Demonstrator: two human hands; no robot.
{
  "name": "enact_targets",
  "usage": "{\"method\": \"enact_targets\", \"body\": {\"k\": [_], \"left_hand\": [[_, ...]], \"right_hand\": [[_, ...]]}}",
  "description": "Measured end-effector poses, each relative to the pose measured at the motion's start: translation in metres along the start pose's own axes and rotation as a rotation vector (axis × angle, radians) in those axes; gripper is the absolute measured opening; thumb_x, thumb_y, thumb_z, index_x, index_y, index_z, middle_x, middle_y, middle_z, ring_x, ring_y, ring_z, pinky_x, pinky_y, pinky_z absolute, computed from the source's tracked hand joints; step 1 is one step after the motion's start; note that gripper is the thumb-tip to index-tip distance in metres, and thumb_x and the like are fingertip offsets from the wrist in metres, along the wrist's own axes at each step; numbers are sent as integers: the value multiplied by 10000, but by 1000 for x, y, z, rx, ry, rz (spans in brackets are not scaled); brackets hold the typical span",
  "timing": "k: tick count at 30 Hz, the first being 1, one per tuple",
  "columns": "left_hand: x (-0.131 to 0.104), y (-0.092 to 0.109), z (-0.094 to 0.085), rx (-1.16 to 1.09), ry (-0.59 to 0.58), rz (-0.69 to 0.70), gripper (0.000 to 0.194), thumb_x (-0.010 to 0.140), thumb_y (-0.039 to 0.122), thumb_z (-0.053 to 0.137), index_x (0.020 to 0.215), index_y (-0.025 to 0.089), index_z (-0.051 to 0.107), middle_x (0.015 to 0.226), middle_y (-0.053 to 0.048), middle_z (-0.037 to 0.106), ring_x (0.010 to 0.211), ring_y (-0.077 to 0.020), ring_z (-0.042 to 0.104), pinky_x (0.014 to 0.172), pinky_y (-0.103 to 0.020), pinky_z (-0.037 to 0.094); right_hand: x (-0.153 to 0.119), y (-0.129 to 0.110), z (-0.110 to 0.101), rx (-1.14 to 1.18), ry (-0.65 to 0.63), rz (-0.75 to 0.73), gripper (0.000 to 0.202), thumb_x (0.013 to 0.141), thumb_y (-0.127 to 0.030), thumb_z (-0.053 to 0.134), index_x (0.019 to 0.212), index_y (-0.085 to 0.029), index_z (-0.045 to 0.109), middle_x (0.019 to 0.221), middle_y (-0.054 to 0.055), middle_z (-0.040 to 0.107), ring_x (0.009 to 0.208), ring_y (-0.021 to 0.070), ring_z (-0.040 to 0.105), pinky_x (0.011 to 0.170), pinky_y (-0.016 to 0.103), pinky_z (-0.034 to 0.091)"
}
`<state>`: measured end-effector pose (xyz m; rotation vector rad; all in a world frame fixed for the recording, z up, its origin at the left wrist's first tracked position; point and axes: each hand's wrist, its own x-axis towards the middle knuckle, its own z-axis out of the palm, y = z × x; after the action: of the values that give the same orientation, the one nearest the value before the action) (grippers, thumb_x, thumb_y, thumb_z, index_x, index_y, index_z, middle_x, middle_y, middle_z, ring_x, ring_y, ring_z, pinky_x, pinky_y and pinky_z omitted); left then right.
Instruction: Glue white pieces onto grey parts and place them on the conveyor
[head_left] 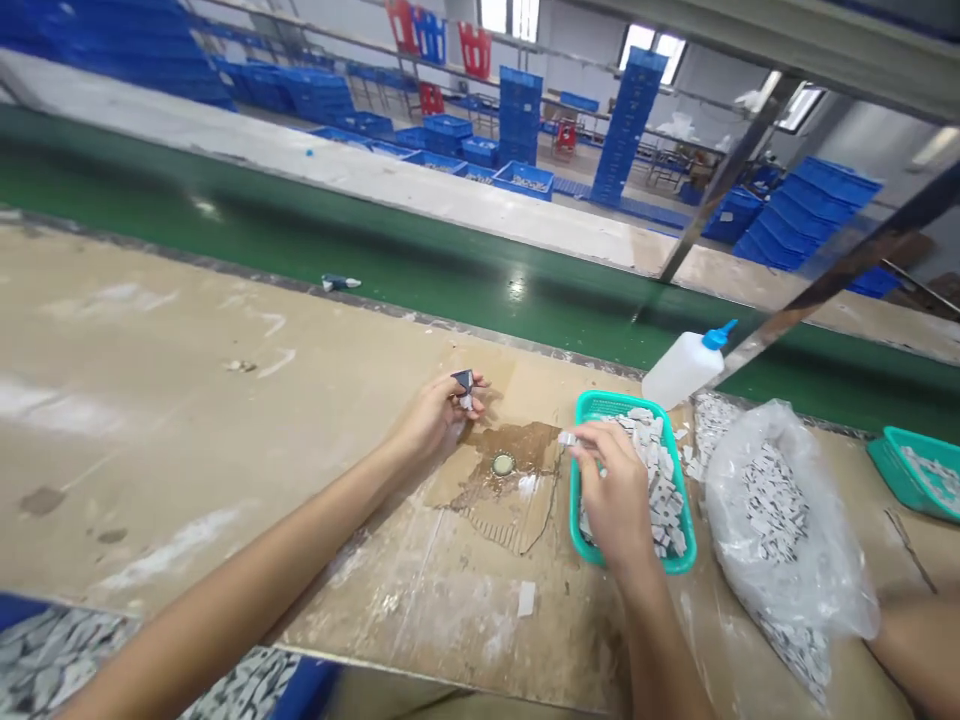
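My left hand (439, 415) is closed around a small dark grey part (463, 380) with a white piece under it, held just above the cardboard-covered bench. My right hand (611, 490) hovers over the left rim of a teal basket (592, 408) and pinches a small white piece (566, 438) between thumb and fingers. The basket is full of several small white flat pieces (660, 470). Between my hands, a small round cap (503, 463) lies on a dark stained patch of the cardboard.
A white squeeze bottle (679, 370) with a blue nozzle lies behind the basket. A clear plastic bag (780, 510) of white pieces lies to its right, a second teal basket (919, 480) beyond. A green conveyor belt (375, 250) runs behind the bench. Another person's arm (919, 640) shows at bottom right.
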<state>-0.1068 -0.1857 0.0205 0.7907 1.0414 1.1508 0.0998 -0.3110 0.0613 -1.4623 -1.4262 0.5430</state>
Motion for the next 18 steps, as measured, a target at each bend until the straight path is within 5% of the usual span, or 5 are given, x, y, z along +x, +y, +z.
{"method": "enact_targets", "body": {"k": [4,7,10,13,18], "left_hand": [[-5,3,-6,-87,-10,-36,266,680,125,490,905,131,633,684,-34,617,473,-94,434,458,-234,338],[-4,2,-5,-165,-33,-132,285,728,49,525,973,138,641,671,-8,582,520,-83,449,493,-202,346],[-6,0,-5,-306,-132,-249,116,863,141,561,940,128,646,702,-22,572,558,-90,479,528,-204,390],[-8,1,-7,-456,-218,-329,244,977,268,467,939,111,650,765,-58,596,592,-102,518,563,-218,430],[-9,9,-10,-537,-288,-284,176,944,141,524,1012,91,678,845,-77,643,627,-97,547,633,-245,451]], "right_hand": [[-11,-6,31,-39,-231,63,204,887,-226,565,1019,-253,719,947,56,721,844,219,666,783,340,513],[-14,-1,46,-108,-270,126,248,883,-269,591,1099,-219,702,934,68,745,818,228,689,755,345,531],[-13,5,48,-151,-288,110,246,908,-309,567,1083,-220,715,1039,76,751,899,242,708,822,370,540],[-13,8,47,-223,-309,57,284,926,-326,545,1119,-210,719,1127,89,734,962,260,711,878,400,540],[-13,10,47,-333,-319,-107,282,931,-303,554,1096,-176,746,1039,104,758,896,246,728,813,357,574]]}}
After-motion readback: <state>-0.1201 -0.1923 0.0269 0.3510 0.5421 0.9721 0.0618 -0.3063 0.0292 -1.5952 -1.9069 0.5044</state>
